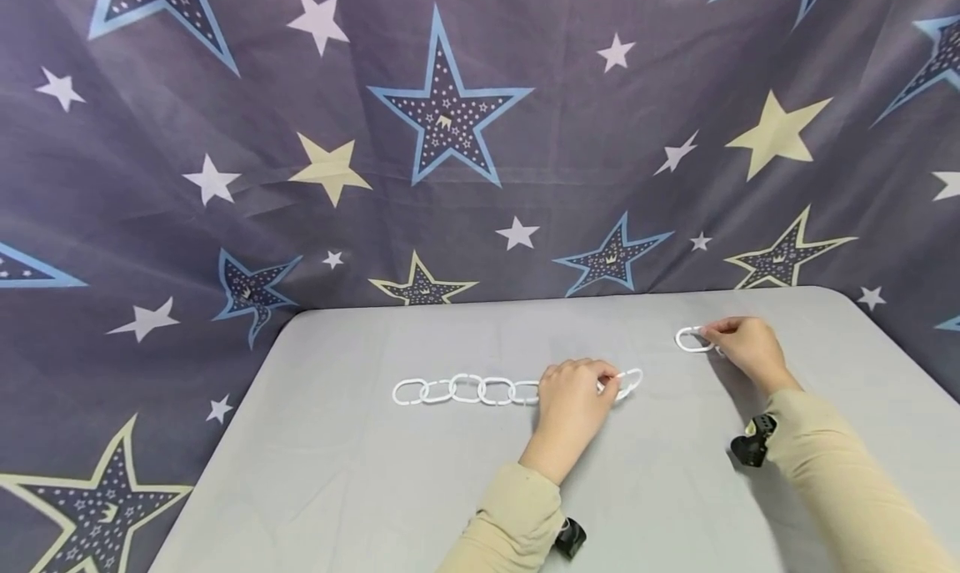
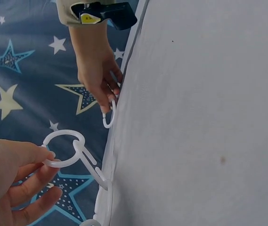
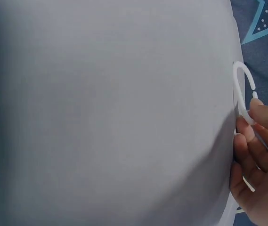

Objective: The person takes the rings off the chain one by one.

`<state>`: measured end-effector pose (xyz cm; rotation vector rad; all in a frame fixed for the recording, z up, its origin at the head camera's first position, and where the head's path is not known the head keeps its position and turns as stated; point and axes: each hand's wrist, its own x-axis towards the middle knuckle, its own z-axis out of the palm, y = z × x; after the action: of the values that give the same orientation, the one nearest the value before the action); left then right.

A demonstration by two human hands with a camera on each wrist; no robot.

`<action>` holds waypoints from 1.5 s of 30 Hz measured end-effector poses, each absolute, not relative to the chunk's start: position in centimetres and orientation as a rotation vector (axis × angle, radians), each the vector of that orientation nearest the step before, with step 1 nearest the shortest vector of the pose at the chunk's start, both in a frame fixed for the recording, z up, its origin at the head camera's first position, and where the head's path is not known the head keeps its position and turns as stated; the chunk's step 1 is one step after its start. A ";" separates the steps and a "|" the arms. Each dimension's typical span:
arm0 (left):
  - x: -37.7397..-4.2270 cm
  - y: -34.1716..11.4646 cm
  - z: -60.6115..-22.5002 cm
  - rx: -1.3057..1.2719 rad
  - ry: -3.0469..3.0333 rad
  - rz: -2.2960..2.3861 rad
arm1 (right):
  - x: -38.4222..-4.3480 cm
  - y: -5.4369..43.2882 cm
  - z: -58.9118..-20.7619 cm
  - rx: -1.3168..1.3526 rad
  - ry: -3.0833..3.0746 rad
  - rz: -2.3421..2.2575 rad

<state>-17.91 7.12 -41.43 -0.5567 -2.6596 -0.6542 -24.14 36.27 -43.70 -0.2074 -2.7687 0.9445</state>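
Note:
A chain of several white oval plastic links stretches across the grey tabletop in the head view. My left hand covers part of it and pinches the link at its right end between thumb and forefinger. That end link is raised and tilted in the left wrist view, hooked through the one after it. Farther right and back, my right hand pinches a separate white link by one end. The right wrist view shows a small gap in this link's side, close to the thumb.
The grey tabletop has rounded back corners. Behind and beside it hangs a dark cloth printed with stars. A black wrist camera sits at the right cuff, another black device at the left.

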 end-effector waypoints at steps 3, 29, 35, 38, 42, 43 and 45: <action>-17.9 7.1 -41.6 -0.553 -2.655 -0.655 | -24.3 36.3 -43.9 -0.216 -2.789 0.944; -18.0 7.2 -41.6 -0.566 -2.643 -0.623 | -24.7 36.2 -44.1 -0.289 -2.825 0.939; -18.0 7.1 -41.5 -0.567 -2.637 -0.630 | -24.6 36.4 -44.1 -0.257 -2.811 0.970; -18.0 7.1 -41.5 -0.567 -2.634 -0.629 | -24.5 36.6 -44.0 -0.242 -2.815 0.988; -18.0 7.1 -41.4 -0.567 -2.631 -0.628 | -24.2 36.9 -43.7 -0.200 -2.807 0.984; -18.0 7.1 -41.4 -0.567 -2.630 -0.630 | -24.0 36.9 -43.6 -0.185 -2.797 0.981; -17.9 7.2 -41.4 -0.567 -2.634 -0.629 | -23.7 36.9 -43.2 -0.157 -2.776 0.980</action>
<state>-17.94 7.16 -41.42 -0.5668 -2.6337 -0.6287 -23.68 36.90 -43.17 -0.1573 -2.7761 0.9804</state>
